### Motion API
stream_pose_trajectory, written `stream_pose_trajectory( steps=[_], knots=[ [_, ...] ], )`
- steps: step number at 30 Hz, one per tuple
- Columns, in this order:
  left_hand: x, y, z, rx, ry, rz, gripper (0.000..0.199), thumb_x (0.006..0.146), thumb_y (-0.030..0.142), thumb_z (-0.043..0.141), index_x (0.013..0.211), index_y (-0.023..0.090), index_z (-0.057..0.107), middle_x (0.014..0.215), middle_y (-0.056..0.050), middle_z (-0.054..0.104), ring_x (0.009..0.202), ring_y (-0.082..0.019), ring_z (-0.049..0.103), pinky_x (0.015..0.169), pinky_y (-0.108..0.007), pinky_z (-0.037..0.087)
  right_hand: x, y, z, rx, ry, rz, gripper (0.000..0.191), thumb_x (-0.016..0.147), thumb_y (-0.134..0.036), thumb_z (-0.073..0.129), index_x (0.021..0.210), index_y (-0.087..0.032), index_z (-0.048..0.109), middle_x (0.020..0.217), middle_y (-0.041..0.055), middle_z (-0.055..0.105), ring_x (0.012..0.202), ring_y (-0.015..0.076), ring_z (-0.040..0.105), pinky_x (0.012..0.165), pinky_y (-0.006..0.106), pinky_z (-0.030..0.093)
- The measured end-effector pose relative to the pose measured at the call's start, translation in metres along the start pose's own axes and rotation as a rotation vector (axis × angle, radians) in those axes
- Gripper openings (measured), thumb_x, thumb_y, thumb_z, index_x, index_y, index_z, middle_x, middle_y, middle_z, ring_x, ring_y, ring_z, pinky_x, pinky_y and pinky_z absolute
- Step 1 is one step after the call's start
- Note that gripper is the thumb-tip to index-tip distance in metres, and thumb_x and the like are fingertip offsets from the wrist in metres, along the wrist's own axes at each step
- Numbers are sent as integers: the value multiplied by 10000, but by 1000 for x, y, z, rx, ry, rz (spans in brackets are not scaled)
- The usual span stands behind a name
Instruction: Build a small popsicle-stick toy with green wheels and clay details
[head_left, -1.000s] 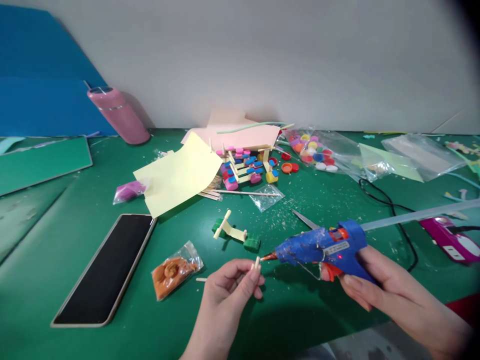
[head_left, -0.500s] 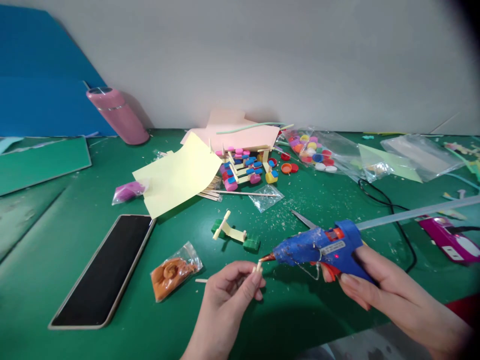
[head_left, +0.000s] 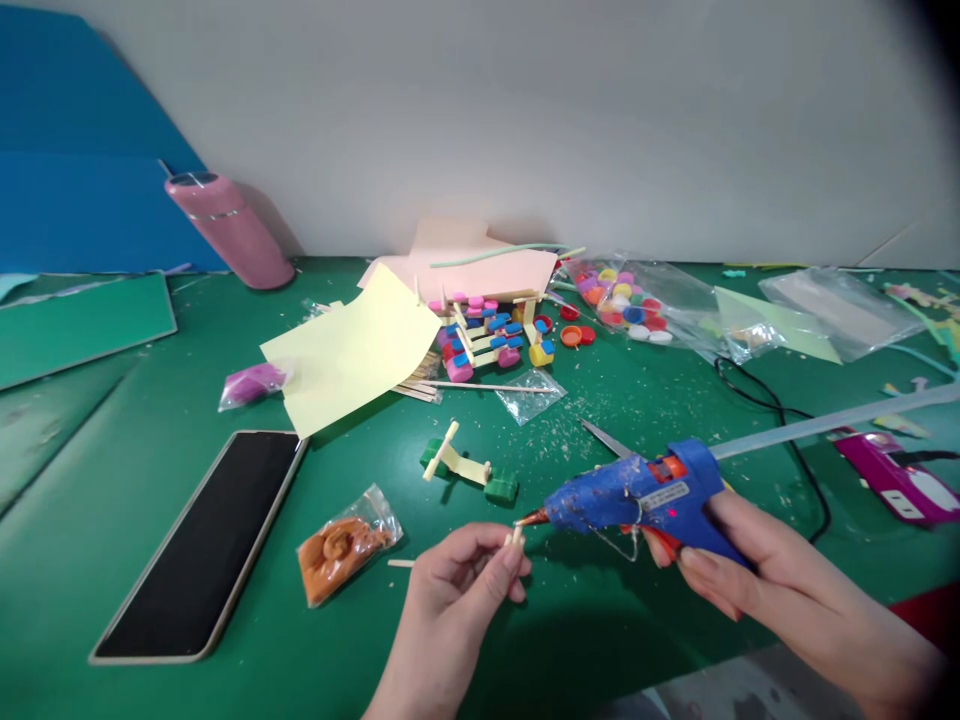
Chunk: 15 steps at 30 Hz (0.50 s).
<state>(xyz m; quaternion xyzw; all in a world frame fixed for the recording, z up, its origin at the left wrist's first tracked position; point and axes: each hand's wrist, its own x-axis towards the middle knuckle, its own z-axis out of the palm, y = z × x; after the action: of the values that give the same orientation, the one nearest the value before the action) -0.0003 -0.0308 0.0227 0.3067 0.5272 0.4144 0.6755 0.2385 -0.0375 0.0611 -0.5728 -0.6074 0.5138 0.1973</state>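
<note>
- Far left, there's a big blue flat panel (head_left: 82,215) against the wall, with a flat green rectangular board (head_left: 82,330) lying in front of it on the green counter (head_left: 570,650).
- Next up, a black-screened phone with a pale rim (head_left: 202,550), lying face up nearer the front.
- Behind that, a pink cylindrical bottle (head_left: 236,235) near the wall, plus a purple lump in clear plastic (head_left: 251,385) at the edge of a pale yellow paper sheet (head_left: 345,350).
- Orange-brown clay in a clear plastic bag (head_left: 341,560) sits just left of the hands.
- Middle: a little cream-and-green assembly with a crossbar (head_left: 465,465) on the counter, just beyond the left hand (head_left: 465,590).
- That left hand is closed down to a pinch, thumb against fingers, holding some short cream sticks (head_left: 515,537) with their ends poking up.
- Further back, a cluster of similar multicoloured pieces (head_left: 484,335) in front of pale pink paper (head_left: 465,260).
- Then loose red round caps (head_left: 576,336) and a clear plastic bag of colourful caps (head_left: 630,305).
- Blue plastic glue gun (head_left: 630,495): copper-coloured nozzle right at the stick ends, can't tell if it's actually touching.
- Right hand (head_left: 772,580) is wrapped round its handle, fingers by the orange trigger.
- Far right, a magenta power strip (head_left: 900,480) beside a black cable (head_left: 817,480).
</note>
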Motion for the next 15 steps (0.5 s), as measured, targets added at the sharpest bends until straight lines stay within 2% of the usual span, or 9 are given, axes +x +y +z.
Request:
stream_pose_trajectory(
  steps=[7,15],
  knots=[
    [-1,1,-1,-7,8,-5,110,695,263,680,692,153,673,601,-2,638,544,-102,530,562,-204,418,1,1,-2,-1,-24,9,216,890,-394,425,971,-227,536,775,27,534,564,113,461,479,207,429],
    [1,1,-1,-6,6,-9,107,699,261,676,692,154,674,602,-4,639,542,-101,530,563,-204,417,-1,2,-4,-30,-3,11,213,878,-393,449,961,-234,565,802,37,575,586,121,495,475,198,438]
  ],
)
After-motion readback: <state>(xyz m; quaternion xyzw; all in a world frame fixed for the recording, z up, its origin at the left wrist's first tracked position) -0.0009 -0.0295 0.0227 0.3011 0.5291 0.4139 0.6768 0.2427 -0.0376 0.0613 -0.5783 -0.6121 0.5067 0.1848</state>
